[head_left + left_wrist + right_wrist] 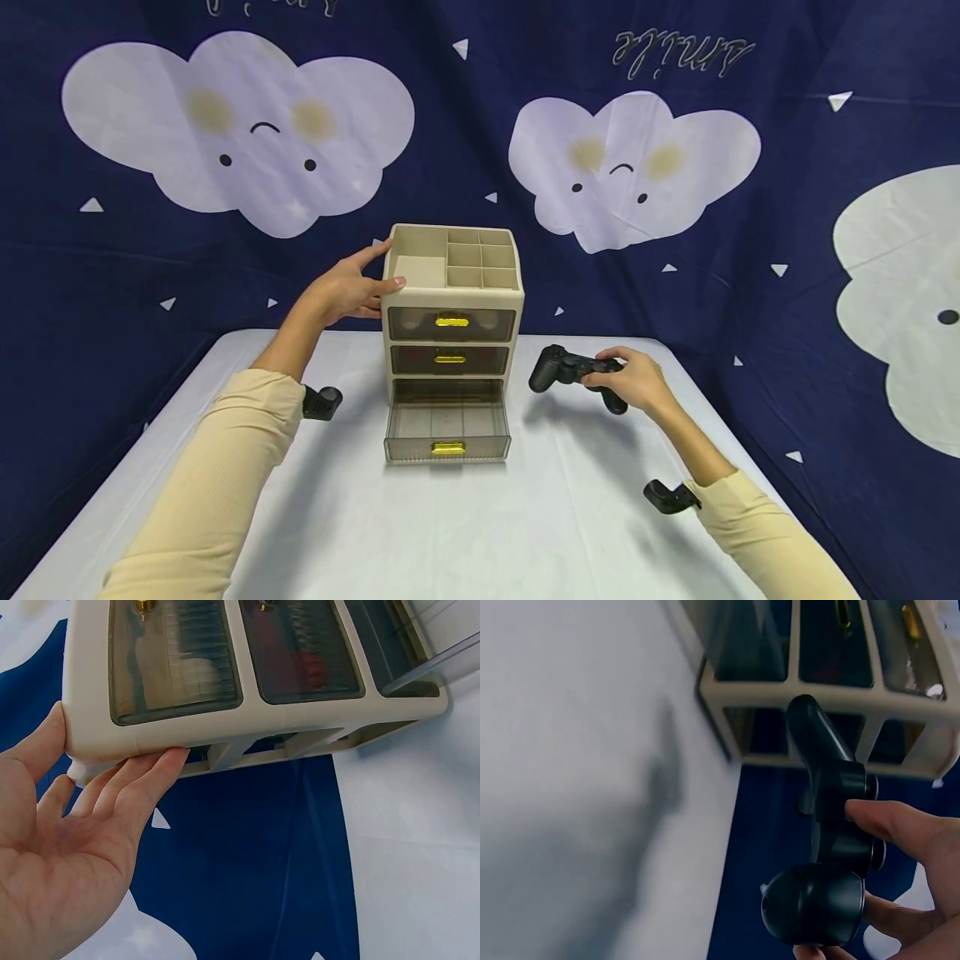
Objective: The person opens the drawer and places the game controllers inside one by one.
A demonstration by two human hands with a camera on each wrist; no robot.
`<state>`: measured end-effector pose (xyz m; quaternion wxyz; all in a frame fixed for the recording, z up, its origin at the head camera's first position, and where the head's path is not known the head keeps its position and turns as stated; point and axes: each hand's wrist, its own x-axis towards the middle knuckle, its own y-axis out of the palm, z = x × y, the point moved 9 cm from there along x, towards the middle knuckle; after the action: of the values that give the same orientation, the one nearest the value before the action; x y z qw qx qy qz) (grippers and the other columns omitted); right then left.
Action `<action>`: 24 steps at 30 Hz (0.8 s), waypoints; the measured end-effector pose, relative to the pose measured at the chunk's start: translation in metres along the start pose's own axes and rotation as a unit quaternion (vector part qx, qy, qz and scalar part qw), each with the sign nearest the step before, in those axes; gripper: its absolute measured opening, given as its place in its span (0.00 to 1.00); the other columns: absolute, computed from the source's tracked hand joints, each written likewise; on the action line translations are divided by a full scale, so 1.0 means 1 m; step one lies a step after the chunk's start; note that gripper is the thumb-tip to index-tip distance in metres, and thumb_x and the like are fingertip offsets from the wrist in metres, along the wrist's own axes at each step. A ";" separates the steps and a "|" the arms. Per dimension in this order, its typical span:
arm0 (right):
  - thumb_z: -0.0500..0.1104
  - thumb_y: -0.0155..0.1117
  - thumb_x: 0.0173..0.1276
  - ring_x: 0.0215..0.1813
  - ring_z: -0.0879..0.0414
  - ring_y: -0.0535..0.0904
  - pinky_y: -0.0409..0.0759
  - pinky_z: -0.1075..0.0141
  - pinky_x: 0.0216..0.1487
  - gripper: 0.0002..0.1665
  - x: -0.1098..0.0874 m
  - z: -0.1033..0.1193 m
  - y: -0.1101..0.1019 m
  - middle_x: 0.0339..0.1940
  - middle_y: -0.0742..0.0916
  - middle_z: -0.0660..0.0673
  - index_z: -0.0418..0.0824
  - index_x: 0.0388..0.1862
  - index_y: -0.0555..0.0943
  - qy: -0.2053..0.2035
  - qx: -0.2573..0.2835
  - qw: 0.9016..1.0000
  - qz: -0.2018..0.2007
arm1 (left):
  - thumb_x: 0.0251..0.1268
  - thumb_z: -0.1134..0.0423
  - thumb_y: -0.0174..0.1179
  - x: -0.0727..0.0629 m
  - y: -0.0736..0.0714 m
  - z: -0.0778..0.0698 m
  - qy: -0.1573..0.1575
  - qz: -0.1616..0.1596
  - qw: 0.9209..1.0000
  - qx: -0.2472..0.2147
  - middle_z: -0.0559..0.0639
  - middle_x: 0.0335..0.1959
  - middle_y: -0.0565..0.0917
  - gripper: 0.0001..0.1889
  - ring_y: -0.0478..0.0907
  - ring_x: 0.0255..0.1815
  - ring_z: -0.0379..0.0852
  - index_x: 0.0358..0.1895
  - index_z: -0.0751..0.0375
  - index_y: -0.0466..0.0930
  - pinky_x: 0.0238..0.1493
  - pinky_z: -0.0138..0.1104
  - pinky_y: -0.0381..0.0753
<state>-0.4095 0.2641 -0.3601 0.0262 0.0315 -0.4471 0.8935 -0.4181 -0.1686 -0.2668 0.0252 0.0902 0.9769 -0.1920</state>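
A cream desktop drawer cabinet (453, 293) stands upright, with three smoky see-through drawers. Its bottom drawer (448, 446) is pulled out and shows dividers inside. At the cabinet's upper left corner my left hand (347, 287) rests with thumb and index finger at the top rim; its other fingers (142, 784) lie fairly straight against the side wall. To the right of the cabinet, my right hand (630, 382) holds a black game controller (573, 367) above the table, gripping it by one end. The thumb (889, 821) is on the controller's button side, with the other fingers partly hidden behind it.
On top of the cabinet is an open tray (420, 271) with one large and several small compartments. Pale contents show through the top drawer (176, 667) and something red in the middle drawer (307, 667). A white-covered table (450, 533) meets a dark blue cloud-patterned curtain (457, 150).
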 end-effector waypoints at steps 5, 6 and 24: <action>0.60 0.82 0.50 0.44 0.46 0.84 0.77 0.61 0.41 0.38 -0.009 0.022 0.004 0.45 0.89 0.37 0.45 0.58 0.84 -0.022 0.016 0.999 0.025 | 0.76 0.58 0.60 0.001 0.000 0.000 0.001 0.000 1.000 0.000 0.72 0.76 0.62 0.46 0.74 0.68 0.70 0.83 0.31 0.37 0.68 0.56 0.74; 0.59 0.82 0.50 0.43 0.47 0.85 0.77 0.61 0.40 0.38 -0.011 0.026 0.005 0.44 0.90 0.38 0.45 0.58 0.84 -0.027 0.019 0.999 0.028 | 0.76 0.58 0.60 0.001 0.000 0.000 0.002 0.000 1.000 -0.001 0.72 0.76 0.62 0.46 0.74 0.68 0.70 0.83 0.31 0.37 0.68 0.56 0.74; 0.57 0.83 0.49 0.38 0.52 0.84 0.80 0.62 0.37 0.34 -0.037 0.095 0.036 0.40 0.90 0.43 0.50 0.55 0.84 -0.087 0.050 0.992 0.080 | 0.76 0.59 0.59 0.000 0.001 0.000 0.002 0.000 1.000 -0.001 0.71 0.76 0.62 0.46 0.74 0.68 0.70 0.83 0.31 0.36 0.68 0.57 0.74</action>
<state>-0.3726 0.1661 -0.3347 -0.0865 0.0745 -0.4036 0.9078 -0.4177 -0.1681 -0.2673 0.0234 0.0904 0.9772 -0.1909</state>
